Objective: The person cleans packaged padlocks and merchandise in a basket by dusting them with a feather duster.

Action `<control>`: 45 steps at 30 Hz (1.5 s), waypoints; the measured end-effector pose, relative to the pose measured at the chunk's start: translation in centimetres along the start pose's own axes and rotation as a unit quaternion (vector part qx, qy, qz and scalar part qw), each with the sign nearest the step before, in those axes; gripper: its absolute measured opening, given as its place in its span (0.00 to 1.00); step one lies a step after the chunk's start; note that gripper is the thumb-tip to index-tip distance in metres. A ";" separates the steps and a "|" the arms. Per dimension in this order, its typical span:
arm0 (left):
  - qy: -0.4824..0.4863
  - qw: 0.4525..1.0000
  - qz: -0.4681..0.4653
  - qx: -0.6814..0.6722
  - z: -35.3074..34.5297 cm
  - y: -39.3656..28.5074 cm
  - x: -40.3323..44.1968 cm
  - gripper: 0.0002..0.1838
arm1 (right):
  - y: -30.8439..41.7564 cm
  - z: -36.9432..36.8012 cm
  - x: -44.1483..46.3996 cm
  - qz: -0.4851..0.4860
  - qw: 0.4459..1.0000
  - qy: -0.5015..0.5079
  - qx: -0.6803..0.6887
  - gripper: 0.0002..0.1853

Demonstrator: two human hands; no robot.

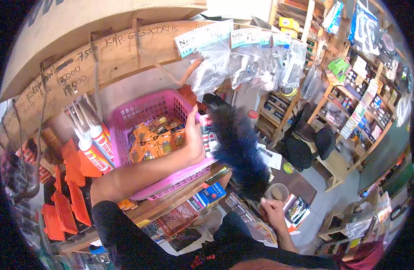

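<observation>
My left hand [195,141] is at the right side of a pink basket [175,182], gripping a white and red box [208,135] with dark shapes printed on it. Most of its fingers are hidden by the box. Many small orange packets [148,139] lie in the basket. Lower right, my right hand [274,212] is closed at the lower end of a dark blue fluffy duster [240,148], whose blurred head reaches up beside the box. The duster's handle is hardly visible.
Clear bags [211,67] hang from a cardboard strip [112,47] above. Sealant tubes [99,144] and orange trays [63,211] are at left. A clear round container [277,192] stands near my right hand. Wooden shelves [364,103] fill the right.
</observation>
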State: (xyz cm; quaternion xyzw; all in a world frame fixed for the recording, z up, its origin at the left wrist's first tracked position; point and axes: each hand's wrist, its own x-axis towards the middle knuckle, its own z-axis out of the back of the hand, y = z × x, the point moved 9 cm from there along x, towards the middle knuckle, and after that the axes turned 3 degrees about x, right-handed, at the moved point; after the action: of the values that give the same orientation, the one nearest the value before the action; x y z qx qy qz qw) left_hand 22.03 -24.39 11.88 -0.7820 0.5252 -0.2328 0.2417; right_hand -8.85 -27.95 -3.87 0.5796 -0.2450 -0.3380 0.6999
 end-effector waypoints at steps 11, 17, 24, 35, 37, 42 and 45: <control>-0.065 0.996 0.047 -0.033 0.3 0.7 -0.1 0.36 | 1.8 -0.5 0.0 0.016 1.000 -0.017 0.011 0.25; 0.012 0.983 0.088 -0.160 -1.3 1.0 -0.1 0.35 | 1.8 -0.6 0.8 0.052 0.999 -0.015 0.003 0.27; 0.100 0.983 0.043 -0.148 0.3 1.1 1.0 0.36 | 0.3 -1.9 1.2 0.034 0.999 0.014 -0.001 0.27; -0.018 0.996 -0.019 0.082 1.8 -0.1 1.0 0.42 | -4.4 -1.5 -0.7 -0.045 0.999 0.020 -0.013 0.26; 0.035 0.996 -0.007 -0.085 1.5 0.1 1.2 0.37 | -2.2 -1.1 -0.2 -0.030 0.999 0.001 -0.018 0.25; 0.079 0.991 -0.014 -0.109 -1.6 -0.7 -0.7 0.34 | 1.2 -1.6 0.3 0.027 0.999 -0.003 -0.038 0.26; 0.019 0.996 -0.071 0.043 -1.9 -2.0 -1.7 0.32 | -0.1 -1.3 0.5 -0.002 1.000 -0.005 0.020 0.27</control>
State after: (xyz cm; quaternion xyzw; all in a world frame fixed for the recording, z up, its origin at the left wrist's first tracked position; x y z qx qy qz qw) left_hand 21.66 -22.43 14.44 -0.8016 0.4626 -0.2860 0.2482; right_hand -7.64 -27.49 -4.30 0.5928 -0.2537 -0.3372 0.6859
